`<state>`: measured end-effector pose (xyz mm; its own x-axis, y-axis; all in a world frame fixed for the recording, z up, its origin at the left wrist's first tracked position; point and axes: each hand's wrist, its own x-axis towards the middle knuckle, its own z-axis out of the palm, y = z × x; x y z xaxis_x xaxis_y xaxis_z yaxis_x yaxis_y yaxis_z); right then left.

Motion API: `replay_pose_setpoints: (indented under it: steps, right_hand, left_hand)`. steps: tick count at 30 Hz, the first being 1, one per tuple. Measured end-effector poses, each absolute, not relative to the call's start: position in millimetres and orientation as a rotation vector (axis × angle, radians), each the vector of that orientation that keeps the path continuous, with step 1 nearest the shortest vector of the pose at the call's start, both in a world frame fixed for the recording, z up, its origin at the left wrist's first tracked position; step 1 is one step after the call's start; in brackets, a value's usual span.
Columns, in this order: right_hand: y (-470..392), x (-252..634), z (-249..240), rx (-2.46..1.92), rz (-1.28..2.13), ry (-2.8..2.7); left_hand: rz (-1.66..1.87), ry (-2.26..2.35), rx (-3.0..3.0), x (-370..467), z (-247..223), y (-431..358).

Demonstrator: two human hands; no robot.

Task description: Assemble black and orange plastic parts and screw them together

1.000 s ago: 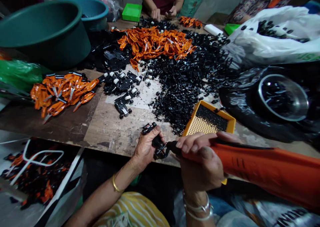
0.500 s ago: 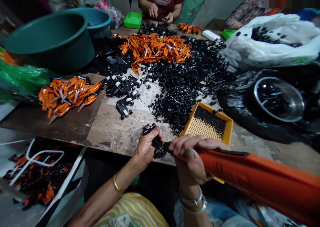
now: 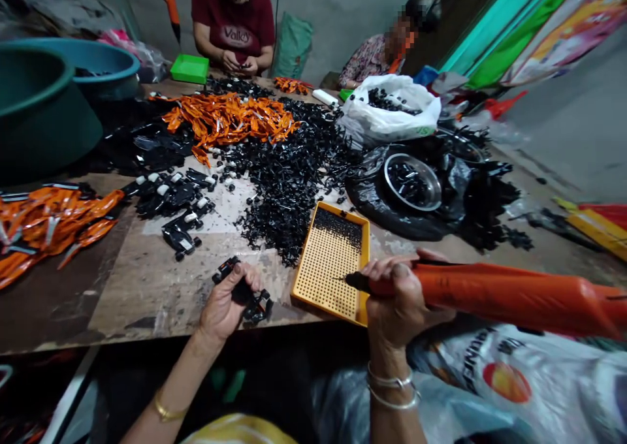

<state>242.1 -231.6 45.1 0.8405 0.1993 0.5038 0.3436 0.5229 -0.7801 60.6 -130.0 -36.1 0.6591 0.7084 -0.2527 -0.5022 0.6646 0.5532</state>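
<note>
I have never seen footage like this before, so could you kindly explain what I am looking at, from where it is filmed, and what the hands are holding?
The picture comes from a camera worn on a person's head, looking down at their own two bare hands; there is no machine. The left hand grips a small black toy car chassis at the table's near edge. The right hand holds an orange electric screwdriver, its dark tip over a yellow perforated tray of tiny black screws. On the worn wooden table lie a heap of black parts, orange car bodies and more chassis. Two other people sit at the far side.
</note>
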Motion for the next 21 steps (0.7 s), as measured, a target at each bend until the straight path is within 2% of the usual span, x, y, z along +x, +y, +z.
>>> replay_pose_setpoints:
  steps: [6,21]
  right_hand:
    - [-225.4,245.5,25.8,-1.029,0.014,-0.528]
    - [-220.0,245.8,18.9,-1.032,-0.002,-0.537]
  left_hand:
    - [0.718,0.457,0.484,61.6,-35.2,-131.8]
    - [0.708,0.501,0.464,65.5,-30.7,-132.1]
